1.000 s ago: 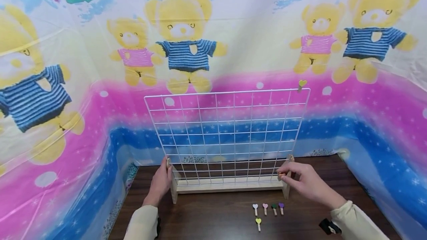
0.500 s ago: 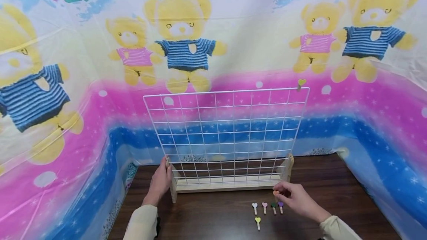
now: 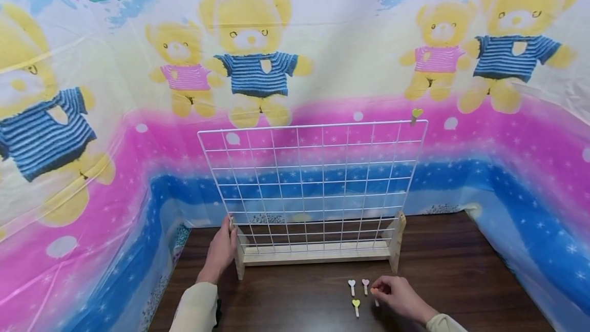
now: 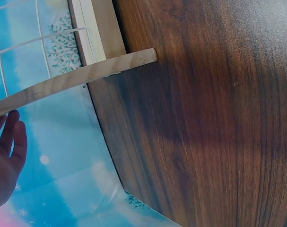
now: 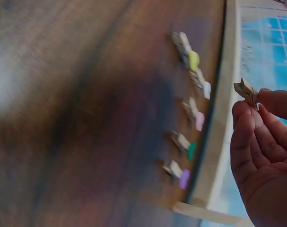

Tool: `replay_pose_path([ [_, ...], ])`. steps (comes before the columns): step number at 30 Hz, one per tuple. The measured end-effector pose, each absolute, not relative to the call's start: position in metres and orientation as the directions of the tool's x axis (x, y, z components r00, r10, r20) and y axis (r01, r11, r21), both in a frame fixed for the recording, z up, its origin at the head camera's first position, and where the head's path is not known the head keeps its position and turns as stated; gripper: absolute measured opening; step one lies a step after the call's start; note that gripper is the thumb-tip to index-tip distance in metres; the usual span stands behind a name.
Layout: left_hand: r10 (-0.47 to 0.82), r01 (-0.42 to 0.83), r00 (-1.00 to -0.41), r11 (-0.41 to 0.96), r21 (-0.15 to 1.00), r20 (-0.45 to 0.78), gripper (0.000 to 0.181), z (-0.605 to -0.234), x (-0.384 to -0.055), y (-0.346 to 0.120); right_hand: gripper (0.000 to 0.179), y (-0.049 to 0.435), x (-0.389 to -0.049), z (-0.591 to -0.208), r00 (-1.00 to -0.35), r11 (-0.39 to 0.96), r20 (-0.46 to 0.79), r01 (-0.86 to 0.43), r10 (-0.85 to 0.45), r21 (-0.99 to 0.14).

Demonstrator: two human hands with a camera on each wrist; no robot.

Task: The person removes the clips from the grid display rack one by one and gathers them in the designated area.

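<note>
A white wire grid (image 3: 322, 183) stands upright in a wooden base (image 3: 318, 256). My left hand (image 3: 220, 252) grips the base's left upright (image 4: 72, 78); its fingertips (image 4: 14, 117) lie at the wood's edge in the left wrist view. My right hand (image 3: 400, 293) pinches a small wooden clothespin (image 5: 247, 91) with an orange heart, held low over the table in front of the base. White (image 3: 352, 286), pink (image 3: 365, 285) and yellow (image 3: 356, 305) heart clothespins lie beside it. Green (image 5: 191, 150) and purple (image 5: 183, 178) ones show in the right wrist view, hidden by my hand in the head view.
Another yellow heart clothespin (image 3: 417, 113) is clipped to the grid's top bar near the right corner. The base's right upright (image 3: 397, 242) stands behind my right hand. A bear-print cloth (image 3: 350, 65) surrounds the dark wooden table (image 3: 286, 296) at the back and sides.
My right hand has moved from the base's right upright down toward the row of clothespins, carrying the orange heart clothespin. My left hand has stayed on the left upright.
</note>
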State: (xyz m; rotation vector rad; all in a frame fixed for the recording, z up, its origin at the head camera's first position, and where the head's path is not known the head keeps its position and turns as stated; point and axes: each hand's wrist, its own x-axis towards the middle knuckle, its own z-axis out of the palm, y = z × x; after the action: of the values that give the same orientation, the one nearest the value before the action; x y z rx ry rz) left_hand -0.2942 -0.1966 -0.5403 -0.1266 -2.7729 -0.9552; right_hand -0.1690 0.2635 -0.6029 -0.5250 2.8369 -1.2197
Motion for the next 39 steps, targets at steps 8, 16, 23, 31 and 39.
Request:
replay_pose_path([
  [8,0.012,0.146,-0.975,0.785,0.602,0.220,0.046,-0.540,-0.295,-0.197,0.006,0.257,-0.164,-0.622,-0.940,0.620,0.078,-0.279,-0.331,-0.733],
  [16,0.013,0.146,-0.975,0.785,0.602,0.220,0.046,-0.540,-0.294,-0.197,0.008,0.256,-0.166,-0.633,-0.942,0.627,0.028,-0.245,-0.336,-0.739],
  [23,0.016,0.154,-0.973,0.788,0.596,0.230,0.045,-0.541,-0.294,-0.198,0.008,0.252,-0.165,-0.640,-0.941,0.603,0.000,-0.218,-0.339,-0.767],
  [31,0.013,0.144,-0.976,0.787,0.600,0.218,0.045,-0.539,-0.294,-0.196,0.008,0.248,-0.163,-0.645,-0.935,0.575,-0.032,-0.190,-0.354,-0.796],
  [39,0.014,0.145,-0.976,0.789,0.597,0.218,0.046,-0.539,-0.294,-0.196,0.010,0.245,-0.166,-0.649,-0.941,0.594,-0.018,-0.198,-0.338,-0.779],
])
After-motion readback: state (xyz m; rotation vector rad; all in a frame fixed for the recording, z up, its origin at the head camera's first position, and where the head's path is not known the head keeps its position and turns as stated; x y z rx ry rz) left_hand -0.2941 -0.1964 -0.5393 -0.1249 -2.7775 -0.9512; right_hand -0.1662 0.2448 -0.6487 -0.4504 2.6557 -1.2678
